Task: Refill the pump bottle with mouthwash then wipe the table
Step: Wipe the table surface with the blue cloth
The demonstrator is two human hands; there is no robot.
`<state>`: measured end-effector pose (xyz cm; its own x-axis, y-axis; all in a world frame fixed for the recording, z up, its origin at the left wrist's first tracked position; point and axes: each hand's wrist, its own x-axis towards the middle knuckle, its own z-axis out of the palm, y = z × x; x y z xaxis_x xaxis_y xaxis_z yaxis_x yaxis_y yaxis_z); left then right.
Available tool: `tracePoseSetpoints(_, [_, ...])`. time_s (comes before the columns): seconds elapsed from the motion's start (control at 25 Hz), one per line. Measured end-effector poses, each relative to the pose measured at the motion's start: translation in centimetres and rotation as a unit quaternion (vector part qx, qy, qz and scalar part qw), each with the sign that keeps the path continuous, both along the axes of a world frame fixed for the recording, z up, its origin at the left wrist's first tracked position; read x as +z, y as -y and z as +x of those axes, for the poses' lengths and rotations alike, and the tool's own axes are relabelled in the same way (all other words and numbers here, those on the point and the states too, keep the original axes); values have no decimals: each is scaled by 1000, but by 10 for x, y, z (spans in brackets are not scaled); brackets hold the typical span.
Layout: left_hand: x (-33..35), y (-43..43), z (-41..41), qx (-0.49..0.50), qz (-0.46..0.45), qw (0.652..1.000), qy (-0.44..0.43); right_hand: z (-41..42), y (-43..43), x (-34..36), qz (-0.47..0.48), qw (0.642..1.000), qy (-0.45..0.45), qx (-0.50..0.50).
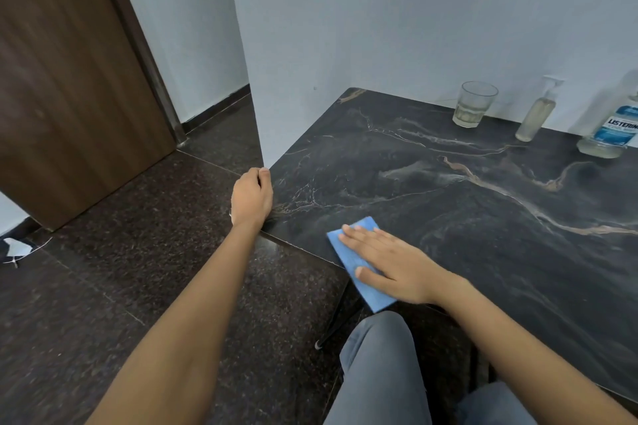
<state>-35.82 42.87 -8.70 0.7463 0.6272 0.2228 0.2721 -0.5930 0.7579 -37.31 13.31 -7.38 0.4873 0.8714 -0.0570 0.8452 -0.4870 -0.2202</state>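
A blue cloth (359,264) lies flat at the near left corner of the dark marble table (448,203), partly over its front edge. My right hand (390,262) presses on the cloth with straight, spread fingers. My left hand (251,197) grips the table's left edge, fingers curled round it. At the back right, by the wall, stand a clear pump bottle (538,114) of pale liquid and a Listerine mouthwash bottle (616,124) with little liquid in it.
A drinking glass (473,105) with some pale liquid stands left of the pump bottle. White walls bound the table at the back and left. A brown door (69,79) is at the left over dark floor tiles. My grey-trousered knee (379,355) is below the table edge.
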Motion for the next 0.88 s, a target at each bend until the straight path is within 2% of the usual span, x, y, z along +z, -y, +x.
tracePoseSetpoints(0.12, [4,-3,-1,-25,-27,999,2,13,70,-1,8,996,-2,-91])
tracePoseSetpoints(0.2, [6,-4,-4,-33,-58,997,27,26,112,0,24,975,1,-219])
tracePoseSetpoints(0.28, [7,-2,-6,-30,-90,993,67,29,124,0,-9,948,-7,-319])
tracePoseSetpoints(0.32, [8,-1,-7,-25,-107,991,82,27,116,-1,-34,944,-3,-328])
tracePoseSetpoints(0.36, [8,0,-7,-21,-123,988,93,23,99,-1,-45,950,5,-310])
tracePoseSetpoints(0.48, [10,2,-5,-9,-177,978,108,9,21,-5,-22,986,20,-162])
tracePoseSetpoints(0.6, [10,-1,-4,4,-216,968,125,7,-74,-6,-1,999,28,-45])
tracePoseSetpoints(0.76, [5,-5,-1,17,-205,968,145,26,-169,-7,11,1000,9,11])
tracePoseSetpoints(0.88, [-3,-10,3,-10,-127,986,109,59,-201,-9,9,1000,-6,5])
